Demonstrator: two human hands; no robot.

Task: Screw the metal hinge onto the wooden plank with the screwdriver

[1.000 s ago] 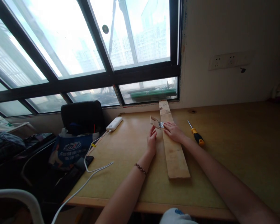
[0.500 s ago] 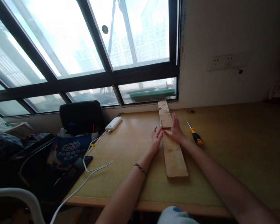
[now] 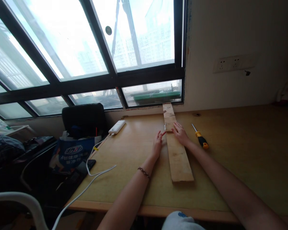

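Note:
Two wooden boards lie end to end in a line on the table: a near board (image 3: 180,163) and a far board (image 3: 169,120), whose front edge meets or overlaps the near one. A small shiny metal piece (image 3: 165,126), too small to name, sits at the far board's left edge. My left hand (image 3: 157,143) is beside the boards' left edge, fingers apart, one fingertip reaching to the join just below the metal piece. My right hand (image 3: 180,134) lies over the boards' right edge at the join, fingers stretched out and holding nothing.
Right of the boards lies a yellow and black screwdriver (image 3: 201,139). A white power bank (image 3: 116,127) with a white cable (image 3: 98,174) is on the table's left side. Beyond the left edge stand a black chair (image 3: 84,118) and a blue bag (image 3: 72,153). Windows rise behind.
My right hand has lowered from a raised, upright pose to lie on the boards. My left hand has drawn slightly left, off the boards' surface. The boards look unmoved.

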